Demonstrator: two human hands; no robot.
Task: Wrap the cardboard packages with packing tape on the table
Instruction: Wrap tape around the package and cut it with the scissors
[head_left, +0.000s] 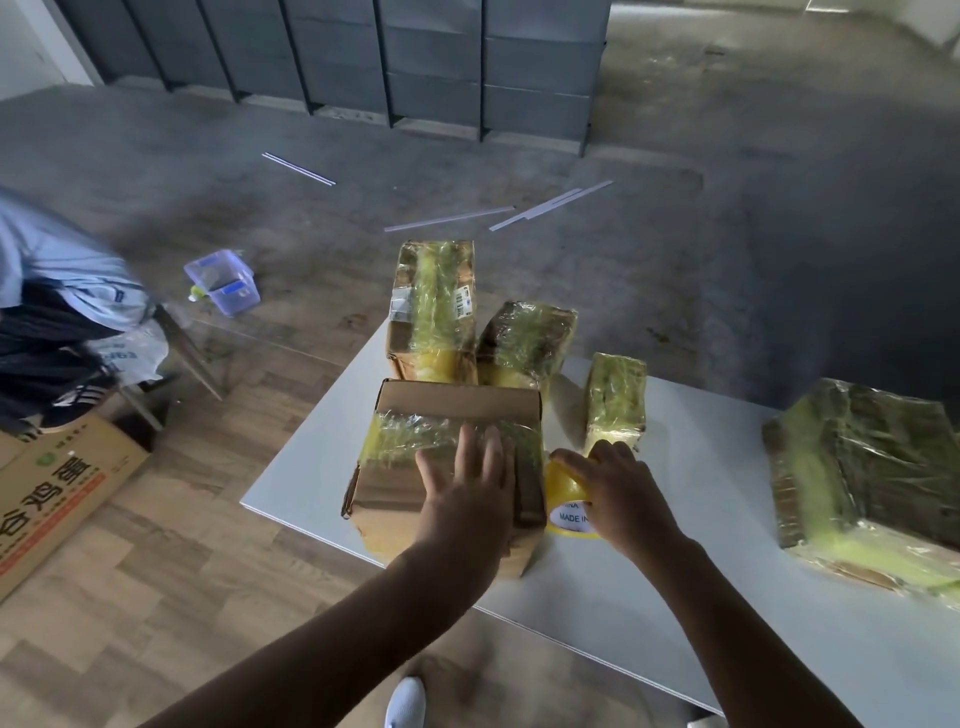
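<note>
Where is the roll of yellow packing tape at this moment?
In the head view, the tape roll is gripped by the right hand down at the white table, just right of the cardboard box that the left hand rests on.

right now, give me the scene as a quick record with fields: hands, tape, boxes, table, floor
left hand: fingers straight, pressing flat on the cardboard box
right hand: grips the yellow tape roll at the box's right side
cardboard box: partly wrapped, one tape band across it
wrapped packages: three behind the box
large wrapped package: far right of the table
white table: holds all five boxes
floor: printed carton at left, clear plastic bin farther off
</note>
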